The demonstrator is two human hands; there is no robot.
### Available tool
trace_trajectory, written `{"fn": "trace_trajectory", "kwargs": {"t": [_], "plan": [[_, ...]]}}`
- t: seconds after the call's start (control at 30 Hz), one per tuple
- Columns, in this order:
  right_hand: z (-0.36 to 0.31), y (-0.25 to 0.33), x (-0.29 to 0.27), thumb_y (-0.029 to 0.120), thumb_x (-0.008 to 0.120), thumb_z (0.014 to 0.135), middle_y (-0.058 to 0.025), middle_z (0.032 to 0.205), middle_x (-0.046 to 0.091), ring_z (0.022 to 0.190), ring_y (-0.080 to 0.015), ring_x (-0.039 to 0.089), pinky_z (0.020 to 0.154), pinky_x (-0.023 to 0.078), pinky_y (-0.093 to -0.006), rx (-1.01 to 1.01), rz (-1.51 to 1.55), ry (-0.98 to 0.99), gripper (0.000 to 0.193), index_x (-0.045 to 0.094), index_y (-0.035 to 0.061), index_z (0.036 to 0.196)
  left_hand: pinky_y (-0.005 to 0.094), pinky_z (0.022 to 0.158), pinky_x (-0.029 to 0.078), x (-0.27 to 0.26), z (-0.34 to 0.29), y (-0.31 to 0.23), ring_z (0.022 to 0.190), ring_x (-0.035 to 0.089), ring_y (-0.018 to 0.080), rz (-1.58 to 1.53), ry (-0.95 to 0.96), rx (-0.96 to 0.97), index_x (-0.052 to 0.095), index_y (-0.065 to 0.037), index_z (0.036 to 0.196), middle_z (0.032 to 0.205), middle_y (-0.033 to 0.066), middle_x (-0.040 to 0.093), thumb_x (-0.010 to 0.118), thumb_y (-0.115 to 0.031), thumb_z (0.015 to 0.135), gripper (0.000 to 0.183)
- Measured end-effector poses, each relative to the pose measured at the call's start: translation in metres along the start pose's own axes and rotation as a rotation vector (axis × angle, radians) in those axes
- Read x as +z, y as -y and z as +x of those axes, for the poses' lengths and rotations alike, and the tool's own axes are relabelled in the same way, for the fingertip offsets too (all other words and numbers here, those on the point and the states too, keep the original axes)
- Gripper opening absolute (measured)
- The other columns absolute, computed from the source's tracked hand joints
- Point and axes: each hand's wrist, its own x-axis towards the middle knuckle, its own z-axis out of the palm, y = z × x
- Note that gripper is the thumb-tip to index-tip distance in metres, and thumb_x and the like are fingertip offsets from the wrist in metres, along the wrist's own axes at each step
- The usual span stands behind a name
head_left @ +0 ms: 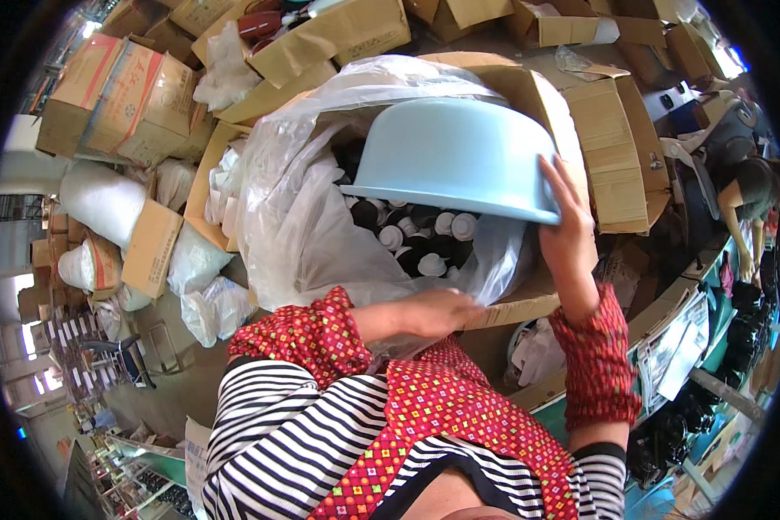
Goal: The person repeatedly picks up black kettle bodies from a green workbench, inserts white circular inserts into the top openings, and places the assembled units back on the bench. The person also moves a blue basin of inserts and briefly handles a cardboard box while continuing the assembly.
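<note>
A light blue plastic basin (pixel 459 152) is tipped bottom-up over a large cardboard box (pixel 516 312) lined with a clear plastic bag (pixel 299 212). My right hand (pixel 569 221) grips the basin at its right end, fingers on the outer wall and rim. Below the rim, inside the bag, lie several small black pieces with white round caps (pixel 433 264); the basin hides the rest. My left hand (pixel 442 312) reaches across the box's near edge beside the bag, palm down. Its fingers are stretched out to the right, smeared at the tips, with nothing visible in them.
Taped cartons (pixel 139 95) and stuffed plastic bags (pixel 204 295) crowd the left. An opened carton (pixel 611 156) stands right of the box. Farther right a person (pixel 750 195) bends over a green-edged bench (pixel 706 286) with black parts. A container of white material (pixel 537 351) sits near my right forearm.
</note>
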Motion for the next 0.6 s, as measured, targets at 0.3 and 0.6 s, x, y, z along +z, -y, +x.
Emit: {"fn": "trace_trajectory", "kwargs": {"t": [0.3,0.6], "plan": [[0.090,-0.058,0.131,-0.014,0.073,0.062,-0.0172,0.158,0.048,0.138,-0.0396,0.054,0.113,0.049,-0.0455,-0.222,-0.146,-0.052,0.100,0.056,0.0295,0.151,0.0534,0.127,0.020,-0.081,-0.007,0.123,0.151,0.036,0.0409,0.463,0.292,-0.438,0.029,0.006,0.159,0.164,0.0295,0.033,0.076,-0.067,0.078,0.119],[-0.002,-0.101,0.187,-0.014,0.057,0.084,-0.0277,0.164,0.031,0.140,-0.0584,0.042,0.112,0.047,-0.0552,-0.197,-0.130,0.227,0.085,0.053,0.0374,0.152,0.0466,0.089,0.059,0.015,0.008,0.184,0.103,0.074,0.0411,0.424,0.437,-0.538,0.078,0.004,0.107,0.111,0.0268,0.074,0.074,-0.029,0.085,0.040]]}}
